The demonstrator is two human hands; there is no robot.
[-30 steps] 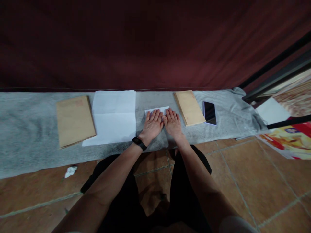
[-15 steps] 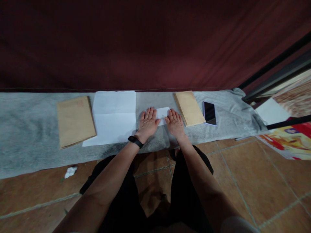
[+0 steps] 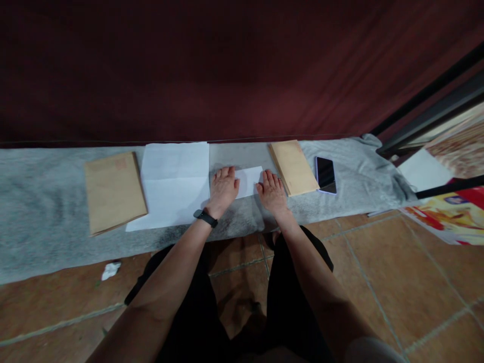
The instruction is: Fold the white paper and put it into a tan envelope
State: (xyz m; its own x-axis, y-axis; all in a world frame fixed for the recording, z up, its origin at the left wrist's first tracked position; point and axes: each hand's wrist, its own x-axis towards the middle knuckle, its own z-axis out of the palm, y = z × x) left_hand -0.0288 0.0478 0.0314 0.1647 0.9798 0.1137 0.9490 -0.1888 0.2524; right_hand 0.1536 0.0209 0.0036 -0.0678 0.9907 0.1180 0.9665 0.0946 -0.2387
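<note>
A narrow folded sheet of white paper (image 3: 248, 181) lies on the grey cloth between my two hands. My left hand (image 3: 224, 187), with a black band on its wrist, rests at the paper's left end, fingers together and stretched out. Flat on the right end lies my right hand (image 3: 272, 190), fingers extended. Both palms face down and cover the ends of the paper. Larger white sheets (image 3: 174, 186) with a crease across them lie left of my left hand. Close to my right hand is a stack of brown envelopes (image 3: 295, 167).
More brown envelopes (image 3: 114, 194) overlap the white sheets' left side. A phone (image 3: 325, 175) lies right of the envelope stack. The grey cloth (image 3: 45, 212) covers a long narrow surface against a dark red curtain (image 3: 227, 70). A crumpled tissue (image 3: 111, 270) is on the tiled floor.
My left hand has slid left along the folded paper, uncovering more of it. My right hand stays at the right end.
</note>
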